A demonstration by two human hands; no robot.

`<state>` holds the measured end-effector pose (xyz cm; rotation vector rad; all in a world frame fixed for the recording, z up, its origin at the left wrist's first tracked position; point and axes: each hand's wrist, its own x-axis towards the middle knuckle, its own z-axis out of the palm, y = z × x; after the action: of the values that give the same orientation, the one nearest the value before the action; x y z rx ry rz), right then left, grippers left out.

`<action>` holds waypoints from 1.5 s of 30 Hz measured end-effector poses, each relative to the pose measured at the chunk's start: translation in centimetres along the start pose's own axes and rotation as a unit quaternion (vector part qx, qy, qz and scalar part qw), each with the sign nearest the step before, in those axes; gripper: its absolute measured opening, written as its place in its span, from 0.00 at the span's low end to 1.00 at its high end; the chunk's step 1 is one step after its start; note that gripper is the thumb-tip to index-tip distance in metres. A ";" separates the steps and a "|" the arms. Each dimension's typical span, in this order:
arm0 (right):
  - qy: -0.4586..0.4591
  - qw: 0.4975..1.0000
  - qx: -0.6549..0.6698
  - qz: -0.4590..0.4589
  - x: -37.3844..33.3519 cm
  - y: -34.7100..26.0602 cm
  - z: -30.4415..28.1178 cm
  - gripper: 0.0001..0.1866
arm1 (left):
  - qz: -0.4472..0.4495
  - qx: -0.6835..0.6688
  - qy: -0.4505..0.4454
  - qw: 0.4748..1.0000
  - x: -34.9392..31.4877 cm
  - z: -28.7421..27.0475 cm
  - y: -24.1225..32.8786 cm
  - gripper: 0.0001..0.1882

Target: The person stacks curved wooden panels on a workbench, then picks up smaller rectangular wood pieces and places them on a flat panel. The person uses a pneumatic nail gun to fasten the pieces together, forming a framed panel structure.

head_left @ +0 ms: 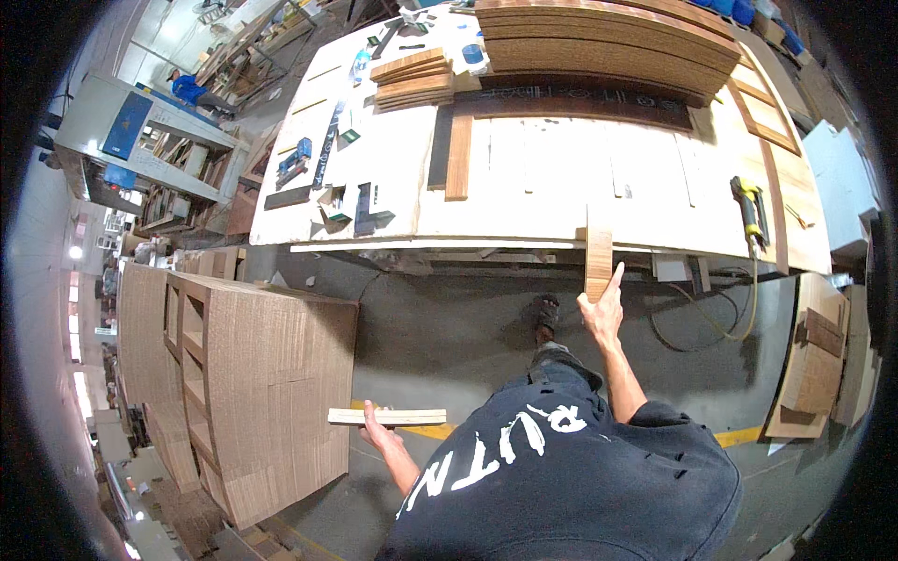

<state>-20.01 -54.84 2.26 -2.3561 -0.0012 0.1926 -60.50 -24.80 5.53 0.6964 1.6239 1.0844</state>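
My left hand (379, 432) is closed round a pale wood strip (416, 416), held level beside a brown wood cabinet (281, 383). Out in front, my right hand (603, 313) grips the lower end of a short brown wood board (599, 252). That board's far end reaches over the near edge of the white-topped workbench (524, 220). On the bench, a narrow wood strip (458, 159) lies beside a dark strip, left of the middle.
A tall stack of brown boards (608, 47) and a smaller stack (412, 79) sit on the bench. A yellow-black air nailer (750, 210) with a hose lies at its right. A blue nail gun (296, 159) is at the left. Wood panels (809, 365) stand at the right.
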 end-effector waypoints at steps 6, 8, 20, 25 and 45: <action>-0.058 0.997 0.042 -0.015 9.2 -5.0 4.0 0.57 | 0.052 0.020 -0.003 0.998 0.0 9.2 2.2 0.35; -0.028 0.995 0.057 -0.079 13.0 -6.5 6.1 0.57 | 0.068 0.041 -0.015 0.997 0.1 12.1 2.4 0.37; -0.061 0.974 -0.164 -0.144 23.2 -8.5 13.7 0.44 | 0.026 0.058 -0.051 0.997 1.0 21.9 4.3 0.30; -0.068 0.964 -0.192 -0.172 23.9 -8.4 13.9 0.43 | 0.002 0.002 -0.043 0.999 2.3 27.1 7.6 0.30; -0.313 0.933 0.039 -0.175 21.2 -19.6 10.6 0.48 | -0.170 -0.012 -0.403 0.899 -0.8 46.3 7.3 0.29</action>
<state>0.59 -32.23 5.56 -2.0763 -0.7005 0.7385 -16.92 -7.88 8.96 0.6862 0.9498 0.4489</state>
